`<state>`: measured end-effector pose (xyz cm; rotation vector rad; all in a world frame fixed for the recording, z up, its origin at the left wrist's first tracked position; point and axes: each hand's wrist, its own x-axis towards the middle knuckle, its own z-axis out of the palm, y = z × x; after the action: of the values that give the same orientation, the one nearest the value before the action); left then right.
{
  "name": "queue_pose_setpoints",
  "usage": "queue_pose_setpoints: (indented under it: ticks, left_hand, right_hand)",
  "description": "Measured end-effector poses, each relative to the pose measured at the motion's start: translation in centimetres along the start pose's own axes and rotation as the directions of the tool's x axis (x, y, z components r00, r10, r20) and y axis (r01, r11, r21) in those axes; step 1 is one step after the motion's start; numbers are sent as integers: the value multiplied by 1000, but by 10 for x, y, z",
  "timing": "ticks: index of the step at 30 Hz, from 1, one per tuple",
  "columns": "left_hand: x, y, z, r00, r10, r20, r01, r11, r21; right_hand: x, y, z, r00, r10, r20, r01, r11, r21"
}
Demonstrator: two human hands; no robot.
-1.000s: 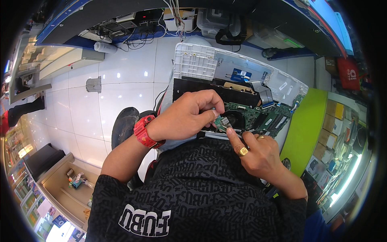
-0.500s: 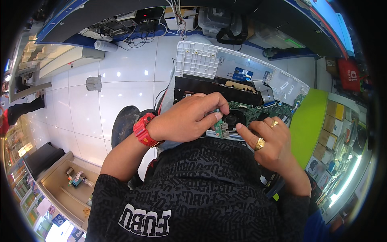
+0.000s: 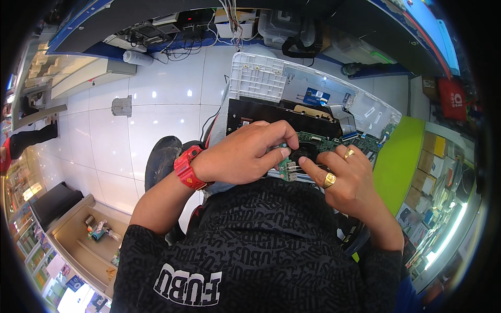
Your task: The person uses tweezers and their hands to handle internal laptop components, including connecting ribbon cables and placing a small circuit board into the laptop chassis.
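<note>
A small green circuit board (image 3: 288, 172) with metal port housings is pinched between the thumb and fingers of my left hand (image 3: 245, 154), which wears a red watch. From the fingers of my right hand (image 3: 347, 180), with two gold rings, thin metal tweezers (image 3: 307, 168) reach toward the ports; their tips are at the board, but I cannot tell whether they touch it. Just beyond the hands lies an opened laptop (image 3: 255, 75), with white casing, a black battery-like panel (image 3: 284, 119), a green main board (image 3: 326, 143) and a round dark fan (image 3: 304, 151).
The laptop lies across my lap. On the right is a lime-green surface (image 3: 399, 161) beside a glass display case with boxes (image 3: 430, 151). A wooden drawer unit (image 3: 99, 250) stands at lower left. Cables (image 3: 180, 49) and a clear plastic bin (image 3: 284, 28) are at the far side.
My right hand has shifted slightly left, bringing the tweezers closer over the small board, and both tweezer prongs now show. My left hand keeps its hold on the board, almost unmoved.
</note>
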<state>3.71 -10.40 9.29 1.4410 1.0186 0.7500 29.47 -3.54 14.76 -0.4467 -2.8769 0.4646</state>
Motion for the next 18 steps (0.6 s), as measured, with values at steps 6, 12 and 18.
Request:
queue_pose_setpoints:
  ticks: [6,12,18]
  left_hand:
    - [0,-1,1,1000,-14,5,14,998,-61]
    - [-1,0,-1,1000,-12,7,12,1000,-27]
    - [-1,1,-1,1000,-6,10,7,999,-31]
  right_hand:
    - [0,1,0,1000,1,0,-1,1000,-1]
    - [1,0,-1,1000,4,3,-4,1000,6]
    - [1,0,0,1000,-10,7,10,1000,-11]
